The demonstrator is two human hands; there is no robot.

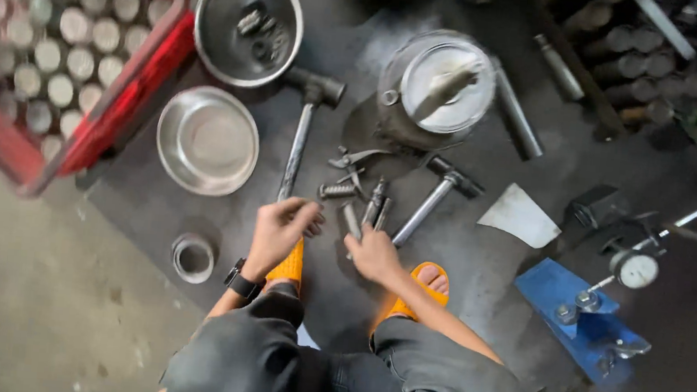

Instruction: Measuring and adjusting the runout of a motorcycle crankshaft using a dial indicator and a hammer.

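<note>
My left hand [281,230], a watch on its wrist, has its fingers curled at the lower end of a long steel hammer [299,137]; whether it grips anything is unclear. My right hand [373,255] lies knuckles up on several short metal rods [371,211], its fingertips hidden. A second hammer [437,191] ends just right of that hand. A pair of pliers [351,161] and a threaded stud [337,191] lie just beyond both hands. I squat in orange sandals [425,283] on a dark mat [154,204].
A red crate [136,76] of metal cylinders stands at the left. Nearby are an empty steel bowl [207,140], a dark bowl [248,23] with small parts, a lidded pot [438,86], a steel tube [516,110], a metal ring [193,256], a dial gauge [634,269] and a blue block [581,321].
</note>
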